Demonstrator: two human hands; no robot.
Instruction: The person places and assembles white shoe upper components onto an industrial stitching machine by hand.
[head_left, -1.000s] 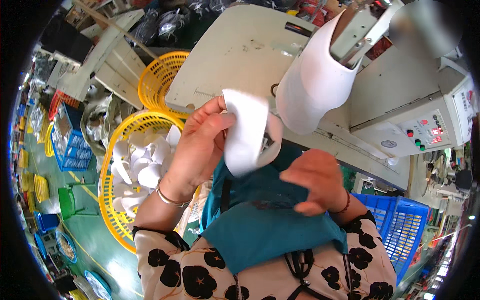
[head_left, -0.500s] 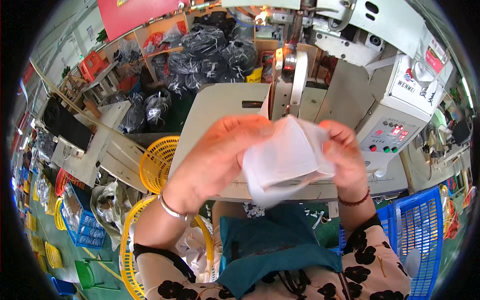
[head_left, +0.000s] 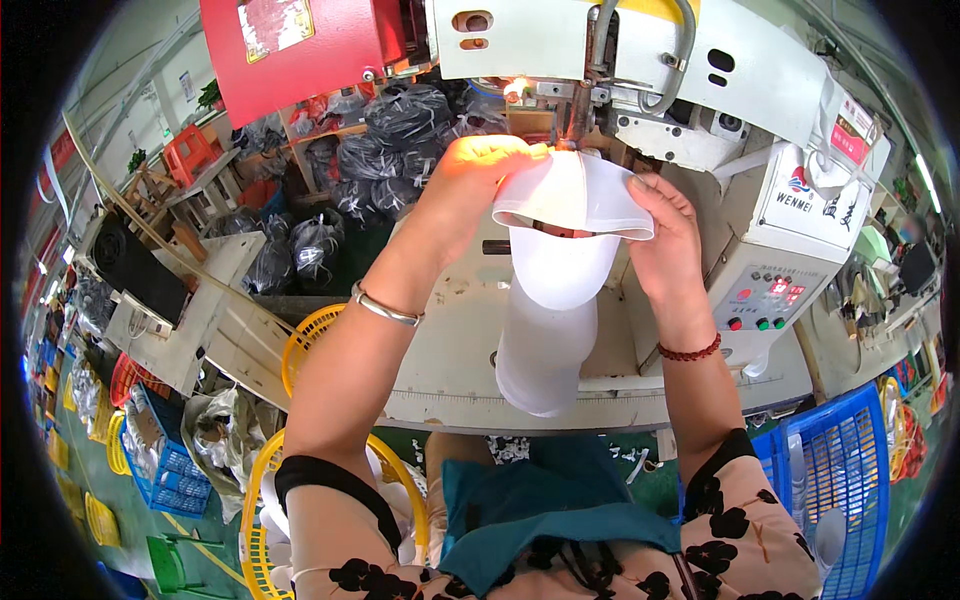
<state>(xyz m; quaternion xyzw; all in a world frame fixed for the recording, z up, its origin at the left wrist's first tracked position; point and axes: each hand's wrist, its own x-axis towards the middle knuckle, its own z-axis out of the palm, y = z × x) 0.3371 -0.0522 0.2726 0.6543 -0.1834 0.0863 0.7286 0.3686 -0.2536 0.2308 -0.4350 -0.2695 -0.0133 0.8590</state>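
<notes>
Up under the machine's head (head_left: 575, 110), both of my hands grip a white, semi-translucent curved piece with a seam (head_left: 570, 190) down its middle. My left hand (head_left: 475, 175) pinches its upper left edge, fingertips close to the machine part and lit orange. My right hand (head_left: 665, 225) holds the right edge, thumb on the outer face. The piece's lower rim gapes toward me. Just below it, more rounded white pieces (head_left: 550, 350) hang or lie in a row over the machine bed; whether they are joined to it I cannot tell.
The pale machine bed (head_left: 450, 375) carries a ruler strip along its front edge. A control box (head_left: 765, 290) stands at right. Yellow baskets (head_left: 262, 490) sit at lower left, a blue crate (head_left: 840, 470) at lower right. Black bags (head_left: 405, 115) are piled behind.
Both hands have moved up and away from me, bringing the white piece to the machine's head. Its rim now faces me, and rounded white pieces show below it.
</notes>
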